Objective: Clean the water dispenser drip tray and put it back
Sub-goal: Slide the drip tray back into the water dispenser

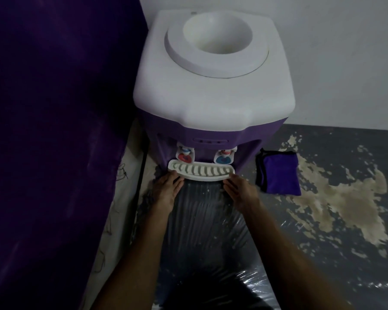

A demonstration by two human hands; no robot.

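A white and purple water dispenser stands on the floor against the wall. Its white slatted drip tray sits in place at the front, under the red tap and the blue tap. My left hand reaches to the tray's left front edge with straight fingers touching it. My right hand reaches to the tray's right front edge, fingers straight, tips at the rim. Neither hand curls round the tray.
A folded purple cloth lies on the floor right of the dispenser. A large dark purple surface fills the left side. The grey floor shows worn pale patches. Shiny dark plastic lies under my forearms.
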